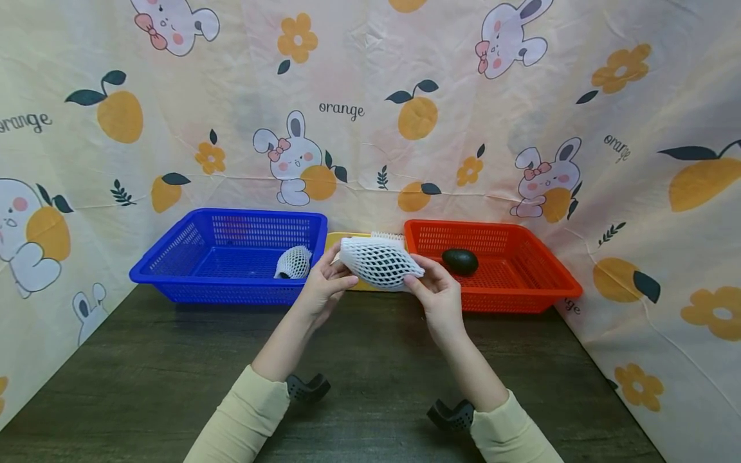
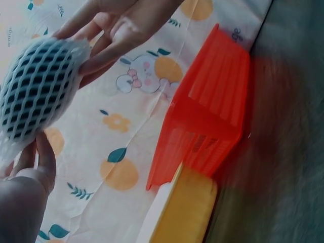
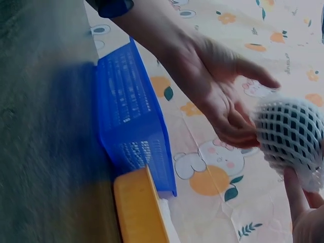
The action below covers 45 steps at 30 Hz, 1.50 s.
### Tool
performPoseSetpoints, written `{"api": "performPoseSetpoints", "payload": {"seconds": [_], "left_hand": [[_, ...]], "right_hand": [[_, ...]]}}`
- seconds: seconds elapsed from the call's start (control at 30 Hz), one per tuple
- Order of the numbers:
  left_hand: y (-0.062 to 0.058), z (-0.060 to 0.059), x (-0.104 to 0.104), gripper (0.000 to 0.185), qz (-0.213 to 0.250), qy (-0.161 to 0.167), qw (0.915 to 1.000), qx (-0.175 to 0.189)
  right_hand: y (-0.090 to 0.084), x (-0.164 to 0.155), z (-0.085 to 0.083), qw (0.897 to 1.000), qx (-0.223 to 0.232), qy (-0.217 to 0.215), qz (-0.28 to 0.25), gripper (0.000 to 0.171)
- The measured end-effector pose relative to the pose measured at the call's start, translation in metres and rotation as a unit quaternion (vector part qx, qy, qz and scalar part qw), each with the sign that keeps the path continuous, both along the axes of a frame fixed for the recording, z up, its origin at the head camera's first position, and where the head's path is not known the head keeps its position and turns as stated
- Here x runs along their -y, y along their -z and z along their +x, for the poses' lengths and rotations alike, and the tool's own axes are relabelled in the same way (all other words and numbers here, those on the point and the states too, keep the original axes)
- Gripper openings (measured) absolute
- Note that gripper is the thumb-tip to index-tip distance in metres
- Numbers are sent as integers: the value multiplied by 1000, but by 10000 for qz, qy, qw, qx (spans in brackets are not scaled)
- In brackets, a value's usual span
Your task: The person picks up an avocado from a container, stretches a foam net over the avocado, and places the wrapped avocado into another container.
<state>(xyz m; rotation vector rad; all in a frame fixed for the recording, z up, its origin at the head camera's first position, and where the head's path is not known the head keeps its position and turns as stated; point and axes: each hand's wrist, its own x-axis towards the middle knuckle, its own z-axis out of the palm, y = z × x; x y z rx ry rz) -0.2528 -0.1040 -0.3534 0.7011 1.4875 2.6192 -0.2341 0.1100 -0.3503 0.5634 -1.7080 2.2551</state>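
Up in front of the baskets, an avocado in a white foam net [image 1: 379, 262] is held between both hands, its dark skin showing through the mesh in the wrist views. At the net's left end are the thumb and fingers of my left hand [image 1: 321, 286]. My right hand [image 1: 442, 299] pinches the gathered right end between thumb and fingers. A bare dark avocado [image 1: 460, 262] lies in the red basket [image 1: 521, 299]. Another netted avocado [image 1: 294, 262] lies in the blue basket [image 1: 231, 292], at its right side.
A yellow tray [image 2: 190, 207] stands between the two baskets, partly hidden behind the hands, with white foam netting [image 1: 388, 236] at its back. The dark wooden table [image 1: 370, 360] stretches toward me. A printed cloth [image 1: 359, 154] hangs behind the baskets and along both sides.
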Motion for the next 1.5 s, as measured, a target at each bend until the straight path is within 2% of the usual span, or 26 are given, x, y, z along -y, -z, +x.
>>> {"api": "performPoseSetpoints", "payload": {"seconds": [0.17, 0.23, 0.33, 0.43, 0.5, 0.7, 0.83, 1.1, 1.33, 1.5], "left_hand": [[4, -1, -9, 88, 624, 66, 9977, 247], [6, 0, -12, 86, 914, 29, 9950, 409], [8, 1, -18, 69, 1281, -63, 9898, 627], [8, 4, -24, 48, 1452, -213, 9860, 793], [8, 5, -27, 43, 1403, -310, 9861, 834], [8, 11, -31, 76, 849, -372, 9942, 538], [7, 13, -34, 83, 645, -396, 9959, 493], [7, 13, -33, 75, 635, -612, 9948, 518], [6, 13, -27, 73, 745, -688, 9930, 613], [8, 14, -13, 71, 633, -793, 9929, 624]], "right_hand": [[2, 8, 3, 9997, 125, 15, -207, 33], [3, 11, 3, 9995, 186, 20, -238, 33], [4, 14, 5, 9994, 206, 63, -281, 33], [4, 17, 7, 9992, 197, 110, -336, 34], [4, 19, 8, 9991, 201, 160, -347, 34], [6, 24, 9, 9985, 237, 310, -388, 32], [7, 26, 10, 9987, 230, 313, -339, 33], [8, 26, 12, 9985, 291, 411, 222, 32], [6, 20, 12, 9967, 119, 239, 763, 34], [7, 8, 10, 9936, -144, 75, 1116, 35]]}}
